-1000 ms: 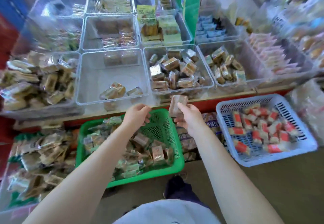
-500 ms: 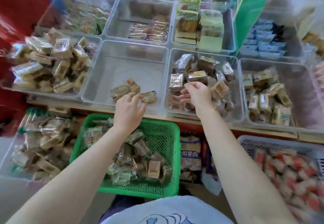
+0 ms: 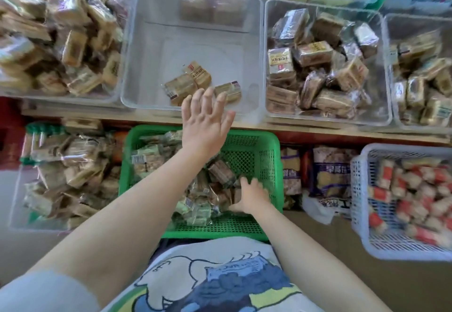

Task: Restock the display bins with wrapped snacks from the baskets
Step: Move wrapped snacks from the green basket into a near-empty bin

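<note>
Three wrapped snacks [image 3: 195,83] lie at the front of the middle clear bin [image 3: 146,42], which is otherwise bare. Half a second ago the left hand [image 3: 206,122] was curled over that front edge beside them; now it is spread flat, fingers straight and fanned, holding nothing, hovering over the bin's front rim with its fingertips in front of the nearest packet.

The right hand [image 3: 252,198] has left the bin on the right [image 3: 327,67], where it was among the brown and silver packets a moment ago, and is now down in the green basket [image 3: 256,145]. Its fingers reach into the heap of basket snacks [image 3: 195,201] at the basket's middle. Whether it has taken hold of a packet, I cannot tell: the fingertips are buried among the wrappers.

The green basket sits on the floor below the wooden shelf edge [image 3: 318,129], directly under the middle bin. To its left, a clear tub [image 3: 14,189] is piled with tan packets. To its right lie bagged goods [image 3: 327,174], then a pale blue basket [image 3: 362,189] of red and white snacks. The left bin [image 3: 58,38] on the shelf is heaped full. The view has dropped closer than before.
</note>
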Demonstrator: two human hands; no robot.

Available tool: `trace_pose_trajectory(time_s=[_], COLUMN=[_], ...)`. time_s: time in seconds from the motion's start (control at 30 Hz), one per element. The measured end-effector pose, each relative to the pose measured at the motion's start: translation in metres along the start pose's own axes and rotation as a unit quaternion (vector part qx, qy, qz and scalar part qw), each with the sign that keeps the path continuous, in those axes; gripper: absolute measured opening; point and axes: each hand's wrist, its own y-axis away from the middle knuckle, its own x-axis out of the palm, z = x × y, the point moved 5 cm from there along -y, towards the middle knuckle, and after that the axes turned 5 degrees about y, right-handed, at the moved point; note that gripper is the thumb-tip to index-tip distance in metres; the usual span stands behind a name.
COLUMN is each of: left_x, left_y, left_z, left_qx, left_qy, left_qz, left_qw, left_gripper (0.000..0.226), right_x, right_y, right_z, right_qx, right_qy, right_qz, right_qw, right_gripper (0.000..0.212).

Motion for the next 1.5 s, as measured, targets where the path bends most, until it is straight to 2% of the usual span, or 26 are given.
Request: trace_pose_trajectory(time_s=[0.17,0.3,0.4,0.47,0.5,0.53,0.57,0.6,0.67,0.7,0.73,0.77,0.83,0.9,0.97,1.03,1.1,1.13,1.17,1.23,1.27,1.33,1.4,1.43,1.5], left_x=[0.001,0.000,0.000,-0.001,0.000,0.000,0.000,-0.001,-0.003,-0.006,-0.007,-0.006,-0.006,-0.008,-0.010,-0.013,-0.016,-0.017,-0.017,-0.017,-0.017,-0.017,-0.018,-0.018,-0.019], left_y=[0.001,0.001,0.001,0.002,0.003,0.004,0.004,0.003,0.003,0.003,0.003,0.003,0.004,0.002,0.001,0.002,0.004,0.004,0.004,0.002,0.001,0.000,0.002,0.002,0.004], left_z=[0.002,0.002,0.001,0.000,0.001,0.001,0.000,0.000,0.000,-0.003,-0.003,-0.001,0.000,0.000,0.000,0.000,0.000,0.000,0.000,0.001,0.001,0.002,0.001,0.000,0.001], left_qx=[0.006,0.010,0.014,0.010,0.009,0.007,0.006,0.006,0.005,0.007,0.006,0.002,0.000,0.002,0.008,0.013,0.019,0.022,0.024,0.026,0.026,0.030,0.043,0.052,0.068], left_qy=[0.006,0.010,0.013,0.017,0.019,0.019,0.019,0.020,0.024,0.024,0.024,0.025,0.033,0.040,0.042,0.046,0.050,0.048,0.046,0.042,0.041,0.040,0.042,0.044,0.041], left_qz=[-0.003,-0.005,-0.013,-0.020,-0.022,-0.022,-0.023,-0.024,-0.014,-0.012,-0.005,0.005,0.016,0.023,0.035,0.045,0.050,0.052,0.056,0.063,0.065,0.067,0.057,0.049,0.038], left_qw=[1.000,1.000,1.000,1.000,1.000,1.000,1.000,1.000,1.000,1.000,1.000,1.000,0.999,0.999,0.998,0.998,0.997,0.997,0.997,0.997,0.997,0.997,0.997,0.996,0.996], left_gripper=[0.058,0.056,0.053,0.051,0.050,0.051,0.051,0.052,0.052,0.053,0.053,0.054,0.056,0.059,0.063,0.065,0.062,0.059,0.058,0.058,0.058,0.058,0.057,0.056,0.054], right_x=[0.027,0.030,0.014,-0.007,-0.016,-0.026,-0.036,-0.047,-0.066,-0.079,-0.090,-0.102,-0.131,-0.171,-0.219,-0.265,-0.295,-0.301,-0.299,-0.280,-0.273,-0.270,-0.271,-0.269,-0.249], right_y=[-0.003,0.000,0.006,0.013,0.016,0.022,0.029,0.038,0.059,0.074,0.086,0.097,0.109,0.114,0.117,0.117,0.107,0.094,0.077,0.042,0.035,0.037,0.055,0.067,0.095], right_z=[0.004,0.003,-0.003,-0.013,-0.018,-0.022,-0.024,-0.024,-0.023,-0.026,-0.026,-0.024,-0.029,-0.037,-0.049,-0.057,-0.059,-0.058,-0.056,-0.056,-0.057,-0.058,-0.055,-0.053,-0.043], right_qx=[0.033,0.029,0.014,0.019,0.020,0.016,0.002,-0.028,-0.091,-0.125,-0.161,-0.192,-0.232,-0.225,-0.192,-0.130,-0.066,-0.037,-0.009,0.032,0.035,0.033,0.038,0.040,0.004], right_qy=[0.094,0.088,-0.016,-0.194,-0.314,-0.441,-0.562,-0.667,-0.824,-0.861,-0.876,-0.877,-0.862,-0.829,-0.744,-0.578,-0.358,-0.258,-0.178,-0.079,-0.067,-0.076,-0.088,-0.091,-0.111], right_qz=[-0.062,-0.092,-0.141,-0.142,-0.127,-0.099,-0.062,-0.020,0.063,0.083,0.097,0.108,0.081,-0.015,-0.183,-0.383,-0.544,-0.567,-0.541,-0.415,-0.371,-0.348,-0.382,-0.436,-0.570], right_qw=[0.993,0.991,0.990,0.970,0.941,0.892,0.825,0.745,0.555,0.485,0.445,0.427,0.444,0.512,0.614,0.709,0.756,0.781,0.822,0.906,0.926,0.934,0.919,0.895,0.814], right_gripper=[0.115,0.106,0.094,0.089,0.084,0.076,0.065,0.050,0.025,0.025,0.030,0.036,0.045,0.049,0.049,0.056,0.063,0.065,0.068,0.078,0.082,0.084,0.079,0.074,0.056])
